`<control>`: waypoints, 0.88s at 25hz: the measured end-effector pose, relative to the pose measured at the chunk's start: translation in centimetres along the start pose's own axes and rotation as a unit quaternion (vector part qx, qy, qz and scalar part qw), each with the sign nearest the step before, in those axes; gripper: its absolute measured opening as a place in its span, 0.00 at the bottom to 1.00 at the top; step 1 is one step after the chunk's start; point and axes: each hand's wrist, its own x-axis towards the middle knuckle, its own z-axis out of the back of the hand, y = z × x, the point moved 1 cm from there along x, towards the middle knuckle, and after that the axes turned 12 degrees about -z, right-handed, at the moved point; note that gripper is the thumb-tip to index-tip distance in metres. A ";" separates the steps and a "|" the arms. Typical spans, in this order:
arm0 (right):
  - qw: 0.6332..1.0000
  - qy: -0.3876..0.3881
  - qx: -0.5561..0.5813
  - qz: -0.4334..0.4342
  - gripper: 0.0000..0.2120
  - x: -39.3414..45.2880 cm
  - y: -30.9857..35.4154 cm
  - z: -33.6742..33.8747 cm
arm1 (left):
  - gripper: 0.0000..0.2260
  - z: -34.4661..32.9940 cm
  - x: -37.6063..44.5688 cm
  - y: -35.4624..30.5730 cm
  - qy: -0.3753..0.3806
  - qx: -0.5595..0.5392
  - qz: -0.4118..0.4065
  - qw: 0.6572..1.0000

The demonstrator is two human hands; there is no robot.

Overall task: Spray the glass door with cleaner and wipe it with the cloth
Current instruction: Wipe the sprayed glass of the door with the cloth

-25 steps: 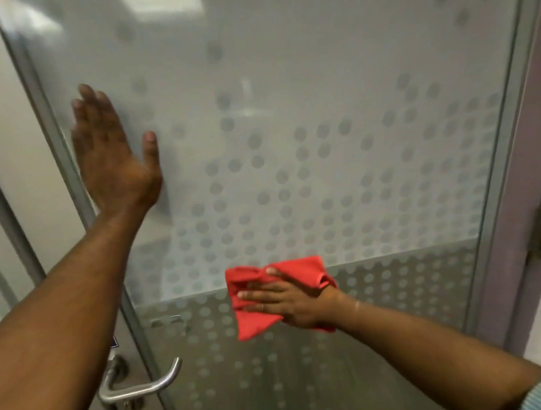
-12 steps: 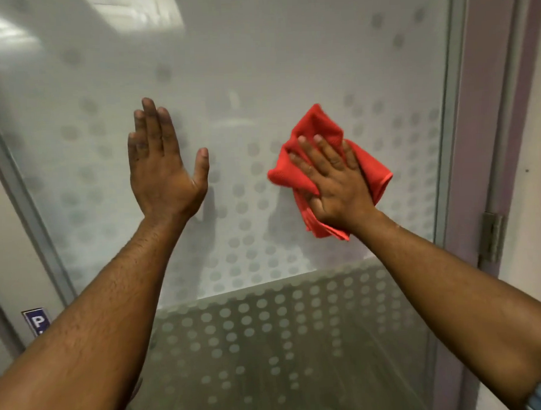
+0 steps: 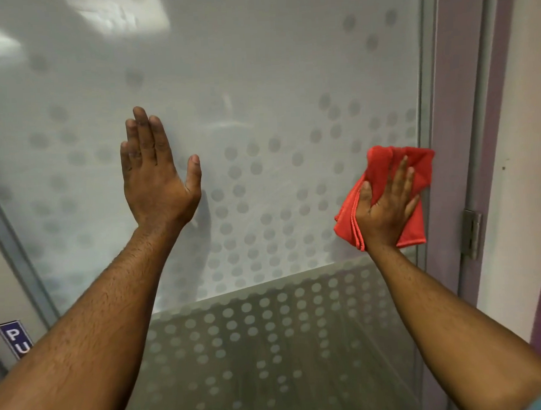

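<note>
Glass door under cloth, right hand

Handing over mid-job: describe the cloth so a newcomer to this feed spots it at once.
Start at the frosted, dotted door filling the view and follow it to its right edge, by the grey frame. There the right hand presses a folded cloth flat against the glass. It is the only bright red thing in sight; the left hand, flat on the glass, holds nothing.
</note>
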 end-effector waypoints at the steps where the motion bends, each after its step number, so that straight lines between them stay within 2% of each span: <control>1: 0.999 0.003 -0.009 -0.038 0.35 -0.4 -0.5 0.1 | 0.33 -0.1 0.0 0.0 -0.001 0.002 0.002 1.000; 5: 0.991 0.041 -0.048 -0.114 0.39 -2.6 -2.0 0.4 | 0.33 -0.6 0.0 -0.1 -0.013 0.010 0.008 1.000; 10: 0.989 0.074 -0.068 -0.110 0.38 -8.5 -0.5 -0.5 | 0.33 -0.6 0.0 -0.2 -0.012 0.004 0.013 1.000; 11: 0.990 0.082 -0.069 -0.094 0.37 -9.9 0.6 -0.9 | 0.33 -0.4 0.1 -0.2 -0.006 -0.006 0.012 1.000; 15: 0.982 0.119 -0.132 0.063 0.33 -12.7 3.8 -2.1 | 0.35 0.6 -0.6 -0.3 0.044 -0.048 -0.014 0.998; 17: 0.980 0.114 -0.143 0.074 0.33 -12.5 4.7 -1.8 | 0.34 1.3 -2.4 -1.8 0.039 -0.069 -0.024 0.997; 20: 0.980 0.128 -0.137 0.067 0.36 -12.0 5.9 -0.6 | 0.24 1.6 -6.4 -6.9 -0.010 -0.140 -0.026 0.990; 22: 0.975 0.156 -0.138 0.080 0.39 -11.2 5.8 0.5 | 0.20 1.6 -8.4 -10.8 0.062 -0.234 0.048 0.969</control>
